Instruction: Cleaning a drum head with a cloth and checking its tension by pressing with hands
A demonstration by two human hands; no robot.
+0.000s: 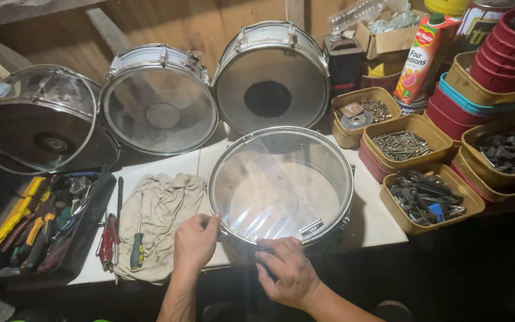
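A snare drum (281, 185) with a clear head and chrome rim lies flat on the white table (377, 220) in front of me. My left hand (195, 243) grips its near left rim, fingers curled over the hoop. At the near edge of the same rim rests my right hand (287, 269), fingers bent against the hoop and shell. Left of the drum lies a beige cloth (162, 211) with a green-handled screwdriver (137, 241) on it.
Three more drums (159, 98) lean against the wooden wall behind. A black tray of hand tools (43, 226) sits at the left, red pliers (108, 241) beside it. Yellow tubs of screws and metal parts (403, 143) and stacked red tubs (508, 53) fill the right, with a juice carton (421, 56).
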